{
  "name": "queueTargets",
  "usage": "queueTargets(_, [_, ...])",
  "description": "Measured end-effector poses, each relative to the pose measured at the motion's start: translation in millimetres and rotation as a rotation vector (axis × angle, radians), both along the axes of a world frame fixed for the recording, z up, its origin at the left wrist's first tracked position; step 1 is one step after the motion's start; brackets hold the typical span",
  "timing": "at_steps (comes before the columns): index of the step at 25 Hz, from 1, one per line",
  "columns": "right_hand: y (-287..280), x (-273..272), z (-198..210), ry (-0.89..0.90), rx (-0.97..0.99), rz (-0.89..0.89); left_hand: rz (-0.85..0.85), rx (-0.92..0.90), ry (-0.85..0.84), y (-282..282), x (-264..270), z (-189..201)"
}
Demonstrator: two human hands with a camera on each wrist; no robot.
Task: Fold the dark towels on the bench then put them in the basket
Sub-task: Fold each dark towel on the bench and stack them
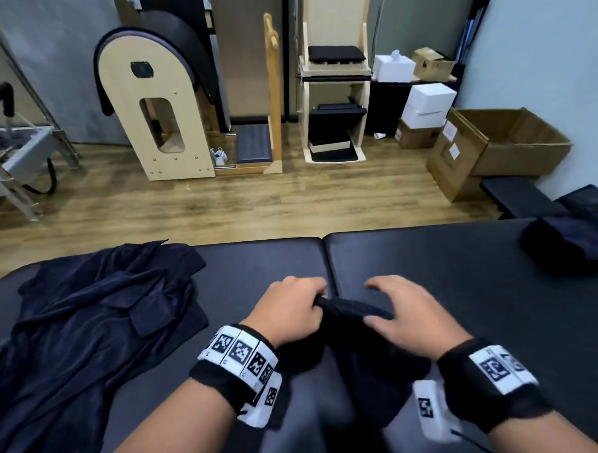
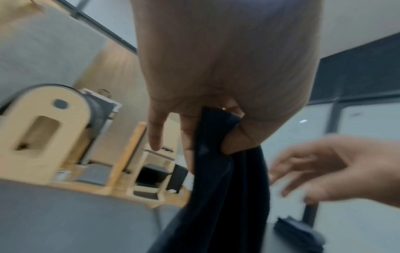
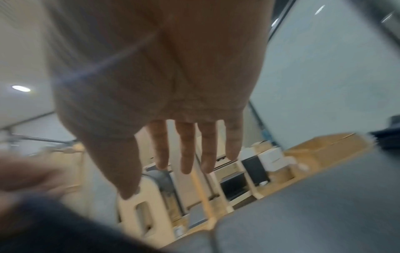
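We look down at a black padded worktop (image 1: 429,265) with two cushions meeting at a seam in the middle. Our left hand (image 1: 287,312) grips the bunched upper edge of a dark towel (image 1: 356,313), fingers curled round the cloth; the left wrist view shows the towel (image 2: 218,162) pinched between thumb and fingers and hanging down from the left hand (image 2: 227,68). Our right hand (image 1: 407,314) is just beside it to the right, fingers spread and relaxed over the towel, holding nothing; the right wrist view shows the right hand (image 3: 164,89) with straight, parted fingers (image 3: 186,149). This towel drapes toward us between the two wrists, at the near middle of the worktop.

On the left of the worktop lies a heap of dark towels (image 1: 99,324), crumpled and unfolded, well apart from the hands. At the far right edge sits a dark basket (image 1: 572,238) with dark cloth in it; its shape is hard to make out.

Beyond the worktop is a wooden floor (image 1: 221,202) with a wooden arched barrel (image 1: 155,106), a wooden chair frame (image 1: 336,98), white boxes (image 1: 426,104) and an open cardboard box (image 1: 499,145) against the far wall.
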State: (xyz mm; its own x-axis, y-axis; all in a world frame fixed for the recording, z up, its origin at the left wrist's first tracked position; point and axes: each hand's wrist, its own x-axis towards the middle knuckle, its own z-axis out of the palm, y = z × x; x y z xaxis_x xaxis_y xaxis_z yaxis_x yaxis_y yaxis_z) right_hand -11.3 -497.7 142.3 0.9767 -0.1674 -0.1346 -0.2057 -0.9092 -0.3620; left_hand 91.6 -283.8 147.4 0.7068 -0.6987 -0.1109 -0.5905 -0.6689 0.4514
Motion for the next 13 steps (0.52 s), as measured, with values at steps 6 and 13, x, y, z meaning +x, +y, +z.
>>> queueTargets(6, [29.0,11.7,29.9,-0.178,0.065,-0.082,-0.042,-0.084,0.002,-35.3,-9.3,8.3])
queueTargets(13, [-40.7,-18.0,48.5,-0.386,0.328,-0.274,0.010,-0.177,0.364,-63.1,-19.6,-7.4])
